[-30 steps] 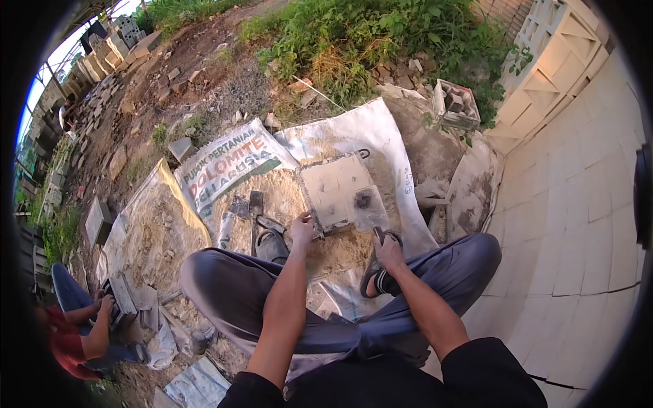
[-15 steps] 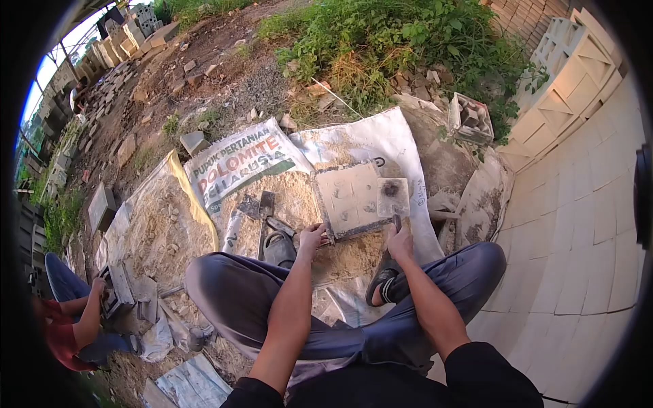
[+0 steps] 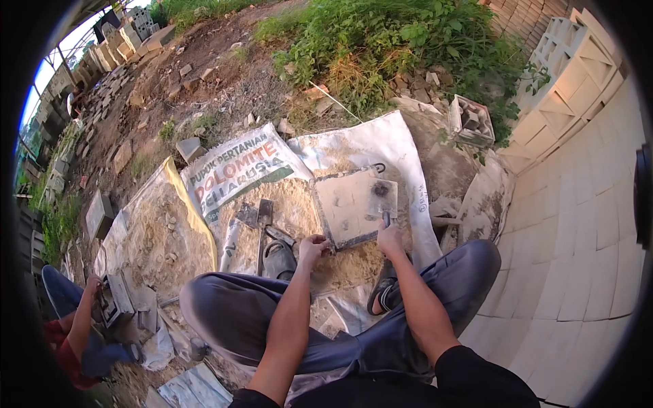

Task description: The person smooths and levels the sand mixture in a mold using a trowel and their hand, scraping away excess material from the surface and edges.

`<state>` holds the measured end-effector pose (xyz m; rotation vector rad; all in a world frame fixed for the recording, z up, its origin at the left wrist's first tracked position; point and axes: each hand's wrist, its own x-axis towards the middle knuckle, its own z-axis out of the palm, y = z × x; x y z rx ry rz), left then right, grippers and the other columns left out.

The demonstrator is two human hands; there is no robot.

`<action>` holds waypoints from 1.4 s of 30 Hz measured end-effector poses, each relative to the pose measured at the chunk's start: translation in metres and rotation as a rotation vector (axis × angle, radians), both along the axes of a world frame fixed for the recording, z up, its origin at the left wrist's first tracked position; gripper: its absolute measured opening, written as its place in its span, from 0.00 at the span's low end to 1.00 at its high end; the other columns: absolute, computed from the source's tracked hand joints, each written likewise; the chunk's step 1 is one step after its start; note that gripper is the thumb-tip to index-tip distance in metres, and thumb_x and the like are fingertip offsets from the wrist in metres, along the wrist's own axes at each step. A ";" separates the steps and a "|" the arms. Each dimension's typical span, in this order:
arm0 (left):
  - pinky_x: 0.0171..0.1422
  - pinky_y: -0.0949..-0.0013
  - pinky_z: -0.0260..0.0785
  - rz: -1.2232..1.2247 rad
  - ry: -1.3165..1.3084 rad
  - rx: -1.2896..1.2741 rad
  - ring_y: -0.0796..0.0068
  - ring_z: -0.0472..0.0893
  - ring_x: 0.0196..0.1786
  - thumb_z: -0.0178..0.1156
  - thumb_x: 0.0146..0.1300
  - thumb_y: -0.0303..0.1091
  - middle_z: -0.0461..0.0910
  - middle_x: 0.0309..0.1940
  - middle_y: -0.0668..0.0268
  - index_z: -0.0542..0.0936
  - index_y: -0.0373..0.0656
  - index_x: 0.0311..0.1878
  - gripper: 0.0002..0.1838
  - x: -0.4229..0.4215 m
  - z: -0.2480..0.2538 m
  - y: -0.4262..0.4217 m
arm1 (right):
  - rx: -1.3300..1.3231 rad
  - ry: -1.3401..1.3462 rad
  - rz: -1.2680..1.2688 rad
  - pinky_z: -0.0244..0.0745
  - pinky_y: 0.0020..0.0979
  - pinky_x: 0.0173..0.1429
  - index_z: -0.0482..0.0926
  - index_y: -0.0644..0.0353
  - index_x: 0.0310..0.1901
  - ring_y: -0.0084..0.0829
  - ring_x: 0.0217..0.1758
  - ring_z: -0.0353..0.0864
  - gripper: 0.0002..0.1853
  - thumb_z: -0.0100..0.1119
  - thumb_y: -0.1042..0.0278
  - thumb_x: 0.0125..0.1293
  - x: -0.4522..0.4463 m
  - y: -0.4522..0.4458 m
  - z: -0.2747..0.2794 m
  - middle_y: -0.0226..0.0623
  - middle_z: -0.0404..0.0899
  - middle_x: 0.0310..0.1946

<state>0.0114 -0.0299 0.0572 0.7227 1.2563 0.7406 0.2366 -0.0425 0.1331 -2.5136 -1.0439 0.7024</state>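
Note:
My right hand (image 3: 390, 241) is wrapped round the handle of a square-bladed trowel (image 3: 382, 198). Its pale blade, with a dark patch in the middle, lies over the right part of a square mould (image 3: 340, 202). The mould has a dark rim and a smooth beige fill with a few faint marks. At the mould's near left corner, the curled fingers of my left hand (image 3: 315, 249) pinch the edge. Two small dark-bladed tools (image 3: 264, 213) lie on the sandy powder left of the mould, close to my sandal (image 3: 279, 260).
Printed white sacks (image 3: 238, 163) lie under beige powder (image 3: 160, 228). On the left, another person's hand (image 3: 94, 284) is at a metal box mould (image 3: 118, 302). Pale tiles (image 3: 564, 272) are stacked along my right. A crate of rubble (image 3: 471, 121) stands by the plants.
The trowel has slid left, further onto the mould, with my right hand. My left hand has dropped slightly at the corner. The other person's arm has shifted a little.

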 end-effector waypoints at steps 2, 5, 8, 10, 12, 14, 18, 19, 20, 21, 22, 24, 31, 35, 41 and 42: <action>0.30 0.74 0.75 0.011 -0.014 -0.013 0.75 0.80 0.29 0.63 0.56 0.27 0.79 0.30 0.64 0.76 0.35 0.40 0.10 0.000 0.001 0.002 | 0.011 -0.007 0.065 0.71 0.46 0.49 0.75 0.75 0.40 0.57 0.44 0.76 0.30 0.44 0.46 0.65 -0.004 0.001 -0.001 0.66 0.75 0.38; 0.30 0.74 0.75 0.001 0.000 -0.033 0.75 0.80 0.29 0.63 0.55 0.27 0.79 0.30 0.65 0.76 0.35 0.40 0.11 -0.002 0.000 0.001 | 0.041 -0.067 0.199 0.71 0.45 0.48 0.74 0.75 0.39 0.56 0.42 0.77 0.30 0.43 0.46 0.65 -0.013 -0.003 -0.008 0.64 0.76 0.35; 0.30 0.74 0.75 -0.013 0.034 -0.020 0.75 0.81 0.29 0.64 0.55 0.28 0.79 0.30 0.65 0.76 0.35 0.40 0.11 -0.001 -0.005 0.005 | 0.055 -0.063 0.290 0.71 0.46 0.48 0.74 0.74 0.38 0.56 0.43 0.77 0.29 0.43 0.46 0.65 -0.027 -0.008 -0.008 0.64 0.76 0.34; 0.30 0.74 0.75 -0.022 0.021 -0.002 0.75 0.81 0.30 0.64 0.55 0.28 0.79 0.31 0.64 0.76 0.35 0.39 0.11 -0.002 -0.010 0.003 | 0.050 0.000 0.315 0.70 0.47 0.50 0.75 0.74 0.38 0.56 0.45 0.76 0.30 0.45 0.46 0.64 -0.042 -0.012 0.006 0.67 0.75 0.36; 0.30 0.74 0.75 -0.002 0.008 0.003 0.75 0.81 0.30 0.64 0.55 0.28 0.79 0.31 0.64 0.76 0.35 0.40 0.11 -0.002 -0.009 0.000 | -0.002 -0.008 0.335 0.70 0.48 0.48 0.76 0.72 0.38 0.57 0.43 0.76 0.29 0.45 0.45 0.64 -0.056 -0.020 0.025 0.66 0.75 0.34; 0.30 0.73 0.76 0.015 -0.007 0.014 0.75 0.81 0.30 0.63 0.55 0.27 0.80 0.31 0.64 0.77 0.35 0.41 0.11 -0.003 -0.006 0.000 | 0.005 0.004 0.387 0.70 0.48 0.48 0.76 0.71 0.39 0.58 0.42 0.76 0.29 0.45 0.45 0.63 -0.062 -0.022 0.011 0.64 0.76 0.33; 0.36 0.73 0.76 -0.044 -0.032 -0.005 0.73 0.81 0.35 0.58 0.60 0.30 0.79 0.38 0.61 0.74 0.34 0.48 0.14 -0.005 -0.009 -0.003 | 0.011 -0.021 0.641 0.71 0.48 0.46 0.76 0.69 0.40 0.58 0.40 0.76 0.28 0.46 0.44 0.63 -0.057 -0.025 0.028 0.62 0.77 0.31; 0.35 0.72 0.76 -0.004 -0.047 -0.033 0.73 0.81 0.35 0.57 0.61 0.31 0.79 0.39 0.60 0.73 0.34 0.50 0.16 -0.006 -0.011 -0.004 | 0.006 -0.005 0.657 0.71 0.48 0.46 0.75 0.70 0.39 0.58 0.40 0.76 0.28 0.46 0.46 0.63 -0.056 -0.027 0.047 0.62 0.76 0.31; 0.34 0.72 0.76 0.039 -0.064 -0.062 0.73 0.81 0.35 0.56 0.62 0.33 0.79 0.41 0.59 0.71 0.34 0.52 0.17 -0.004 -0.013 -0.001 | 0.015 -0.013 0.650 0.71 0.48 0.46 0.75 0.70 0.39 0.58 0.40 0.76 0.28 0.46 0.46 0.63 -0.052 -0.024 0.045 0.62 0.76 0.31; 0.45 0.65 0.75 -0.013 0.190 0.034 0.62 0.80 0.44 0.61 0.58 0.37 0.77 0.46 0.54 0.65 0.34 0.59 0.29 -0.002 -0.001 0.001 | 0.065 -0.020 0.495 0.71 0.48 0.46 0.75 0.70 0.39 0.58 0.41 0.76 0.27 0.46 0.47 0.64 -0.049 -0.021 0.037 0.62 0.76 0.32; 0.45 0.65 0.75 -0.015 0.185 0.041 0.62 0.80 0.44 0.61 0.58 0.37 0.77 0.46 0.54 0.65 0.34 0.59 0.29 0.003 -0.001 0.005 | 0.115 -0.027 0.341 0.71 0.48 0.46 0.75 0.69 0.40 0.58 0.41 0.76 0.26 0.46 0.48 0.64 -0.045 -0.015 0.028 0.62 0.76 0.33; 0.58 0.61 0.67 -0.087 1.020 0.818 0.52 0.74 0.54 0.66 0.49 0.40 0.73 0.52 0.50 0.58 0.33 0.64 0.42 0.015 -0.005 0.006 | 0.149 -0.066 0.163 0.71 0.48 0.46 0.74 0.69 0.40 0.57 0.42 0.76 0.25 0.46 0.49 0.65 -0.023 0.006 0.015 0.61 0.76 0.34; 0.67 0.64 0.57 -0.362 0.829 0.248 0.60 0.63 0.66 0.73 0.39 0.40 0.57 0.67 0.59 0.53 0.39 0.68 0.53 0.025 0.043 0.023 | 0.120 -0.129 -0.040 0.72 0.47 0.46 0.75 0.69 0.39 0.52 0.42 0.78 0.25 0.45 0.49 0.66 0.020 0.051 -0.019 0.59 0.78 0.35; 0.67 0.64 0.58 -0.380 0.830 0.179 0.62 0.62 0.66 0.72 0.40 0.39 0.55 0.68 0.63 0.53 0.39 0.68 0.52 0.025 0.043 0.022 | 0.061 -0.084 0.048 0.73 0.45 0.45 0.75 0.68 0.38 0.51 0.41 0.79 0.24 0.44 0.50 0.66 0.016 0.068 -0.009 0.58 0.78 0.35; 0.66 0.63 0.59 -0.375 0.792 0.200 0.62 0.63 0.66 0.72 0.40 0.41 0.53 0.69 0.63 0.53 0.43 0.69 0.52 0.021 0.046 0.023 | -0.054 0.045 0.156 0.75 0.44 0.42 0.75 0.68 0.37 0.48 0.40 0.80 0.24 0.45 0.49 0.66 -0.001 0.089 -0.003 0.56 0.79 0.33; 0.65 0.63 0.59 -0.371 0.804 0.211 0.61 0.65 0.65 0.72 0.40 0.41 0.56 0.68 0.61 0.53 0.44 0.69 0.53 0.021 0.046 0.022 | -0.040 0.010 0.186 0.75 0.44 0.43 0.75 0.68 0.37 0.49 0.40 0.80 0.24 0.46 0.49 0.65 -0.014 0.087 0.003 0.56 0.78 0.34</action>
